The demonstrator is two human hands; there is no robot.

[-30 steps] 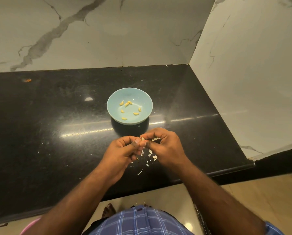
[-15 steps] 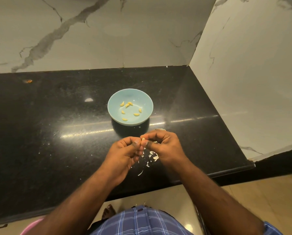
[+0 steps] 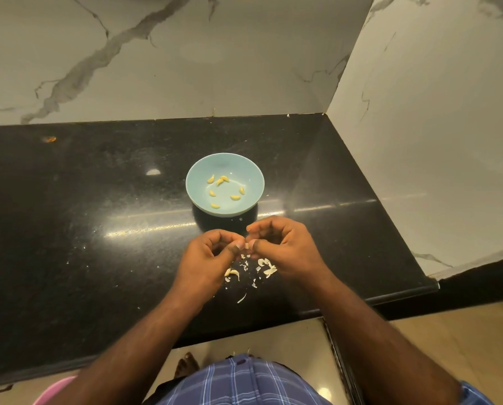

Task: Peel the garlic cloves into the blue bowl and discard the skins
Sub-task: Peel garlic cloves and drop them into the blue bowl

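1. Both hands meet just in front of the blue bowl point(image 3: 199, 173); left hand point(image 3: 206, 258) and right hand point(image 3: 288, 249) each have a pinching grip on one small garlic clove point(image 3: 247, 246) between the thumbs.
2. Bowl sits on the black bench point(image 3: 69, 229) with seven peeled cloves point(image 3: 235, 197) inside.
3. Loose skins point(image 3: 266, 266) lie on the bench right under the hands.

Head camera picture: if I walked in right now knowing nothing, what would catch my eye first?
Probably the blue bowl in the middle of the black counter, with seven small yellow peeled cloves scattered inside. Just in front of it, the left hand and right hand meet fingertip to fingertip, pinching a pale garlic clove between them. Under the hands lies a litter of white skins on the counter.
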